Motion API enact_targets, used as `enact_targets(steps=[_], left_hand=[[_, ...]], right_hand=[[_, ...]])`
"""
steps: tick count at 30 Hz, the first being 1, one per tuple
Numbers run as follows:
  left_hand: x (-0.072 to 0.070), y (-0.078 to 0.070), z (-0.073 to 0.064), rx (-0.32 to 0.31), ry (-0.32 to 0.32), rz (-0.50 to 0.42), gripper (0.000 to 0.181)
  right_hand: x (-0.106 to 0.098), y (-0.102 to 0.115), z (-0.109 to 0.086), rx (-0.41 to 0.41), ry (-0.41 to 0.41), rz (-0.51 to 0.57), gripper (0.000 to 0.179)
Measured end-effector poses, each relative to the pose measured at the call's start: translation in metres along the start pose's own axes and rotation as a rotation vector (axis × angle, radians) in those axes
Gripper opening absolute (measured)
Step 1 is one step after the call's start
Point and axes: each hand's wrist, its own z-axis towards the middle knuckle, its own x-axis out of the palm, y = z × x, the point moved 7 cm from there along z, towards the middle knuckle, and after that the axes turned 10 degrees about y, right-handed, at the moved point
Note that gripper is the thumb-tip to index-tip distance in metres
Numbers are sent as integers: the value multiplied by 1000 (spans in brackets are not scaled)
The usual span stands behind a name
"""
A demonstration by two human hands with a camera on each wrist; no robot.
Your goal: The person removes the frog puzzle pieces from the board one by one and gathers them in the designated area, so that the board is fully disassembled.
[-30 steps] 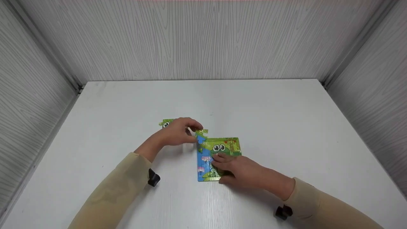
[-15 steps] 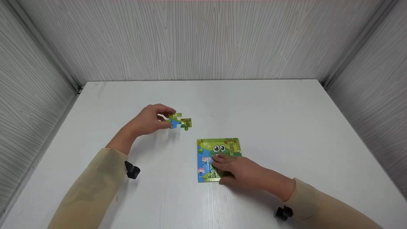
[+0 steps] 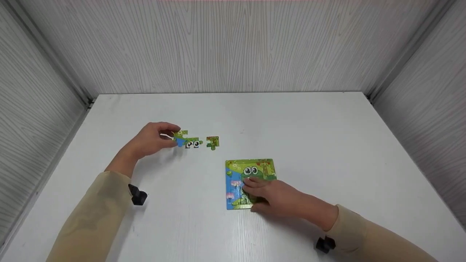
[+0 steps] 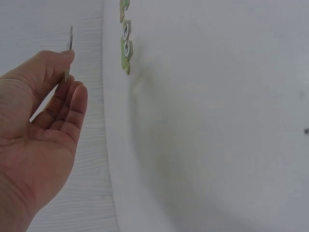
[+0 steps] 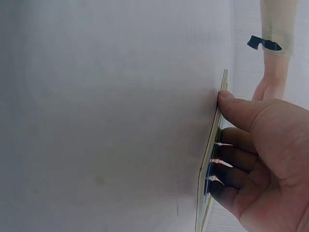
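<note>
Between thumb and fingertips, my left hand (image 3: 150,139) pinches a green and blue jigsaw piece (image 3: 181,139) at the left of the head view. The left wrist view shows this jigsaw piece (image 4: 71,39) edge-on, held above the table. Just right of it lies a jigsaw piece with two cartoon eyes (image 3: 193,143); farther right is a green and brown jigsaw piece (image 3: 213,142). My right hand (image 3: 275,196) rests on the square frog puzzle board (image 3: 232,189), covering its lower right part. In the right wrist view, the thumb touches the puzzle board's edge (image 5: 206,164) and the fingers lie on its face.
The white table (image 3: 327,145) carries the board and pieces. A grey wood-grain panel (image 3: 233,47) rises behind it, with side panels at left and right. Dark devices are strapped at the left wrist (image 3: 138,195) and right wrist (image 3: 325,244).
From the board's upper left corner, my left hand has moved away leftward with the pinched jigsaw piece, uncovering the two pieces on the table. My right hand has stayed on the board.
</note>
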Motion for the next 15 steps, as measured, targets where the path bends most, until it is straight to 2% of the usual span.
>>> enact_targets(steps=[15], left_hand=[[-5,38,-2,-112,-23,-5,51]], right_hand=[[0,0,0,-12,-2,-12,66]])
